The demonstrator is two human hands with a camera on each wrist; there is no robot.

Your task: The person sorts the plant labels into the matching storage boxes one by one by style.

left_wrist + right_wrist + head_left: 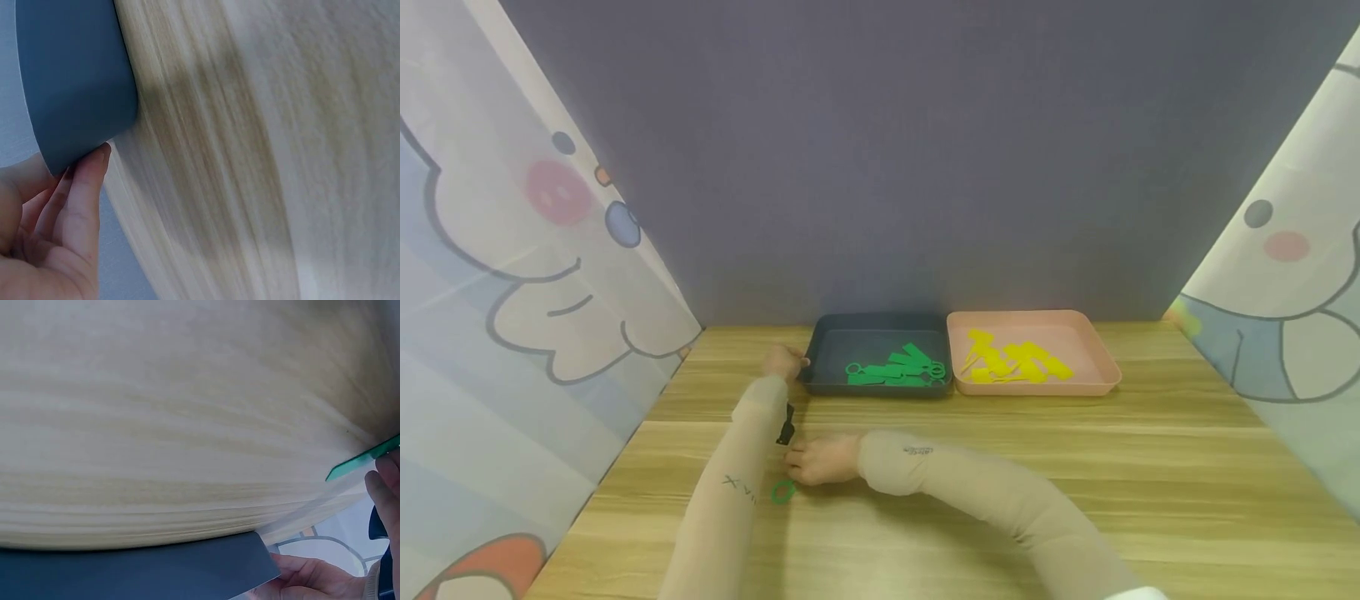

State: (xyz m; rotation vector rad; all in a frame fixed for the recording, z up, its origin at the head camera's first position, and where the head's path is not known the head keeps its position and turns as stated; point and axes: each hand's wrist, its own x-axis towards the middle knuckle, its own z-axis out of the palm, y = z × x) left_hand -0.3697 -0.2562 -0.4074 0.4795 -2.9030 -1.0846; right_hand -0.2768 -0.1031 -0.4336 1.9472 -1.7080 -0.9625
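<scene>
My left hand (784,362) grips the left side of a dark blue-grey tray (820,342); in the left wrist view, thumb and fingers pinch its corner (81,119). Flat green tags, some with rings, lie inside that tray. Below it on the table, my right hand (823,459) has its fingers curled. The right wrist view shows this hand pinching a flat green tag (359,464), partly cut off by the frame edge. A green ring (783,492) shows just beside the fingers. A black tag (786,427) lies between the two forearms, partly hidden by the left sleeve.
A pink tray (1101,367) holding several yellow tags (1018,360) stands against the dark tray's right side. Behind both rises a grey panel (880,167). Cartoon-printed curtains (550,250) flank the wooden table (1000,442).
</scene>
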